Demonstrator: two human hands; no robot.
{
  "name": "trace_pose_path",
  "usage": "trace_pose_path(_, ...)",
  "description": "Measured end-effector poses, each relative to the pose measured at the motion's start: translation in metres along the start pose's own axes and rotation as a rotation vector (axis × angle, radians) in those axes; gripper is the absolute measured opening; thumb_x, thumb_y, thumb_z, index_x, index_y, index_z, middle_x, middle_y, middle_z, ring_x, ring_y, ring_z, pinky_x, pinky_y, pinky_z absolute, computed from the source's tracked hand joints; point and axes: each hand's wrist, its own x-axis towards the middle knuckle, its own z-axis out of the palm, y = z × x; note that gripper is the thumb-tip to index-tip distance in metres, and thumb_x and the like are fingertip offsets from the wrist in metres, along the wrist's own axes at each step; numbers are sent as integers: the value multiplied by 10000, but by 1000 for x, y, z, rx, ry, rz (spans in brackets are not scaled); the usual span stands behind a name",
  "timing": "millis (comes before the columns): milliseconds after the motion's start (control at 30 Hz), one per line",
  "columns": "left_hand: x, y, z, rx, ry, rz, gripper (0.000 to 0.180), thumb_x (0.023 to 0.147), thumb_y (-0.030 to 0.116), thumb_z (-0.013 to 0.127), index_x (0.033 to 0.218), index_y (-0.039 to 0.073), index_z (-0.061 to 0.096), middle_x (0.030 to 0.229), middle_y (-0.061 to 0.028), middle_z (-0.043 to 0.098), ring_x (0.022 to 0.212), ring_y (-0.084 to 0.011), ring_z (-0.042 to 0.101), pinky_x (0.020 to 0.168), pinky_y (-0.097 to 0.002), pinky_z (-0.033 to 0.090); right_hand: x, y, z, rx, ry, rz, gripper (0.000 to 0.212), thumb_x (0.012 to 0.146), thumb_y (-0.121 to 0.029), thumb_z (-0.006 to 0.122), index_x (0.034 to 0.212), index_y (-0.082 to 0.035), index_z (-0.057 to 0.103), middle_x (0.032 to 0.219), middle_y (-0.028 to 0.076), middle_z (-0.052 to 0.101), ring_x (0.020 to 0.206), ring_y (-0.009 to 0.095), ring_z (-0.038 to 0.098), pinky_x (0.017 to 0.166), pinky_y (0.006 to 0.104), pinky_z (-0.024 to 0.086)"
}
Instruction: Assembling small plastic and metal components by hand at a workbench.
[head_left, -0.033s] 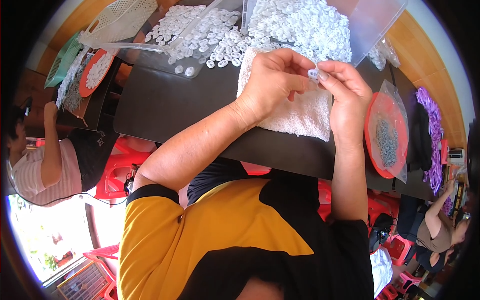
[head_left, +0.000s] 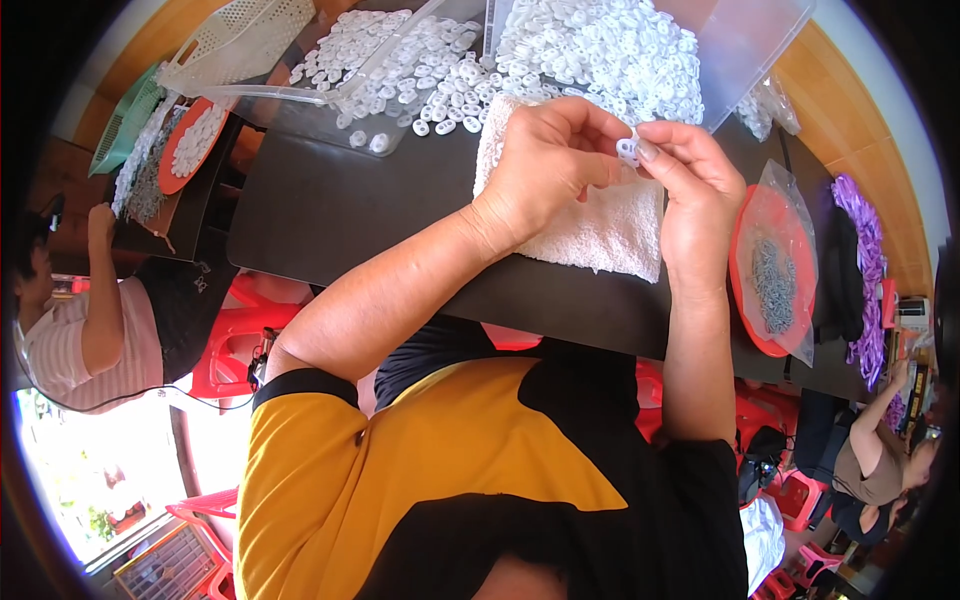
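Over a white towel (head_left: 605, 235) on the dark table, my hands meet at a small white oval plastic piece (head_left: 627, 150) with two dark holes. Thumb and forefinger of my right hand (head_left: 690, 185) pinch its right side. From the other side, my left hand (head_left: 550, 160) is curled, its forefinger tip at the upper edge of the piece and its thumb just below. Whether a smaller part sits between the fingertips is too fine to see. Beyond my hands, a large pile of similar white pieces (head_left: 600, 55) fills a clear plastic bin, with more spilling out to the left.
A red plate (head_left: 745, 290) holds small grey metal parts in a clear bag at the right. Purple ribbon-like material (head_left: 860, 260) hangs beyond it. At the left are a cream basket (head_left: 245, 45), a green basket (head_left: 125, 125) and a seated person (head_left: 95, 320). Other people sit far right.
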Motion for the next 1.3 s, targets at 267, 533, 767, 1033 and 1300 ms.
trace_pose_path(267,-5,-4,2,150,-9,178,247,728,13,781,928,-18,640,784,-30,614,689,-77,565,639,-225,491,-2,-4,3,79,29,-2,131,828,19,657,957,16,679,897,82,685,818,132,630,773,262,484)
trace_pose_path(533,-3,-12,-2,444,-24,460,252,762,18,754,969,-15,615,800,-86,605,699,-147,608,626,-274,511,-1,-6,3,56,20,43,113,853,-65,664,936,11,680,856,47,666,780,106,597,736,244,459)
trace_pose_path(767,-3,-12,-2,558,-40,570,237,765,41,761,942,0,609,792,-92,591,687,-185,625,616,-293,516,3,-11,-7,-106,-132,121,150,883,-153,658,863,-5,661,779,2,620,724,75,546,688,226,424)
trace_pose_path(1033,-1,-10,-6,516,-133,455,190,807,33,735,967,17,634,787,-27,636,695,-71,596,621,-221,498,7,-14,-18,-191,-296,168,127,877,-118,655,851,4,632,756,5,602,690,71,525,641,219,410)
trace_pose_path(1300,13,-13,-14,348,-183,84,106,849,55,675,946,13,672,773,-6,645,661,-57,570,561,-226,465,7,10,-20,-331,-226,-13,95,846,-82,658,852,4,617,700,20,603,655,80,529,599,238,412)
